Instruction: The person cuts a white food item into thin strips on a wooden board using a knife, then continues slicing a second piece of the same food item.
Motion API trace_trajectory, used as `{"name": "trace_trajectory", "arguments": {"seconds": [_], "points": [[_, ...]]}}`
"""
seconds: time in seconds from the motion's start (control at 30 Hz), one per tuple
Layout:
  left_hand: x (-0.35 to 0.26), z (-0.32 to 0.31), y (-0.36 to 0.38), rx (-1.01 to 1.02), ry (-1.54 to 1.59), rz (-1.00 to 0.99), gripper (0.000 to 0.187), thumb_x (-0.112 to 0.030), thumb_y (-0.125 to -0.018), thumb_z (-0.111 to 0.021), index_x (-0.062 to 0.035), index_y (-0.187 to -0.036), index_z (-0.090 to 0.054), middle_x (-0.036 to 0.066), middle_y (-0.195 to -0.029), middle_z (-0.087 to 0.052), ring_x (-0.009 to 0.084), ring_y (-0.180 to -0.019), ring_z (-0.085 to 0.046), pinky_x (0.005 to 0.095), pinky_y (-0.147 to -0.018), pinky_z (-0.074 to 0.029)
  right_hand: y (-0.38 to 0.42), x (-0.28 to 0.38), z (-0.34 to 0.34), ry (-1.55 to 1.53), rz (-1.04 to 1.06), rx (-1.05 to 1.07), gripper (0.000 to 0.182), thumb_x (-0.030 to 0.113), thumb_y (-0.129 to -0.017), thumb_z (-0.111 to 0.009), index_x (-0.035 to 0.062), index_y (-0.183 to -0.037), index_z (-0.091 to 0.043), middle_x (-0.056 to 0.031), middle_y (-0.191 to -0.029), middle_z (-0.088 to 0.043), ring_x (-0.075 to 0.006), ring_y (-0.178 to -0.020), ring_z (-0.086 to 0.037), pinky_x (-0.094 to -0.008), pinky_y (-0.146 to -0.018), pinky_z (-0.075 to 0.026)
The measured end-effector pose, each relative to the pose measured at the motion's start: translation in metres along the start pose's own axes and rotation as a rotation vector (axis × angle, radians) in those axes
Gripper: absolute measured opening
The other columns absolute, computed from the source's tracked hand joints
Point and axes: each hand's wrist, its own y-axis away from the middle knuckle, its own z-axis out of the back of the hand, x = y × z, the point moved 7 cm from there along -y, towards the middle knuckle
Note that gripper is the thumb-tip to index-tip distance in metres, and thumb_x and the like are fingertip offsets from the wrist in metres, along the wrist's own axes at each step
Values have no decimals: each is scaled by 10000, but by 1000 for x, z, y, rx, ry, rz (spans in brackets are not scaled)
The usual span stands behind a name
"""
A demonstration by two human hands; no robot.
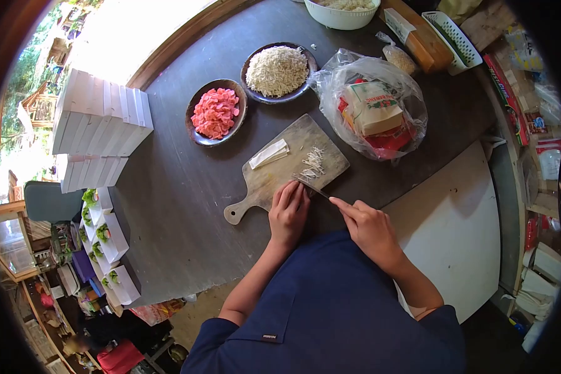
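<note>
A wooden cutting board (pixel 265 177) lies on the dark table (pixel 168 206). On it are a stack of flat white sheets (pixel 269 153) and a small pile of thin white strips (pixel 312 163). My left hand (pixel 288 212) presses fingers down on something at the board's near edge; what lies under them is hidden. My right hand (pixel 368 227) grips a knife (pixel 310 187), its blade resting just beside my left fingertips.
A dark plate of pink pieces (pixel 215 112) and a dark plate of white shreds (pixel 277 70) sit beyond the board. A plastic bag of packets (pixel 374 109) lies at right. White boxes (pixel 100 115) stack at left, small filled boxes (pixel 106 240) below them. A white bowl (pixel 341 14) stands at the far edge.
</note>
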Motion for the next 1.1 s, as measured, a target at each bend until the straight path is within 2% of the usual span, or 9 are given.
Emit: {"name": "trace_trajectory", "arguments": {"seconds": [0.17,0.27,0.5,0.6,0.83,1.1], "points": [[-1,3,-8,50,48,70,246,-12,-883,-836,-20,-1127,-811,96,-1189,-763,304,-1101,-736,417,-950,-610,-7,1,1,-6,22,-27,437,188,-1065,-669,302,-1486,-682,-119,-851,-626,-376,-726,-724,-520,-657,-595],[1,3,-7,58,50,45,247,-12,-885,-835,-16,-1131,-810,96,-1182,-764,300,-1094,-738,411,-944,-611,-9,4,4,-11,33,-22,439,192,-1067,-669,303,-1491,-678,-121,-850,-624,-374,-726,-723,-521,-655,-592],[2,3,-7,37,67,50,263,-5,-875,-837,-18,-1136,-810,94,-1190,-762,296,-1105,-736,404,-948,-610,-4,3,4,-30,28,-5,443,187,-1062,-671,299,-1490,-678,-119,-839,-620,-373,-721,-723,-519,-651,-591],[0,5,-8,56,43,25,239,-27,-905,-810,-9,-1143,-792,93,-1194,-748,287,-1128,-735,392,-939,-620,-4,3,2,-16,13,9,441,183,-1061,-672,293,-1488,-679,-120,-840,-621,-372,-720,-724,-519,-650,-591],[1,3,-6,69,55,41,248,-26,-900,-815,-2,-1146,-792,101,-1200,-748,302,-1140,-726,409,-957,-611,-11,11,-3,46,21,-1,436,178,-1060,-670,292,-1480,-686,-115,-843,-632,-366,-719,-732,-509,-663,-611],[1,5,-6,31,92,86,245,11,-878,-830,-12,-1121,-808,99,-1187,-757,309,-1113,-730,418,-953,-601,-4,-1,-3,-20,14,-21,439,176,-1055,-678,318,-1469,-696,-104,-845,-634,-357,-728,-733,-503,-657,-606]]}}
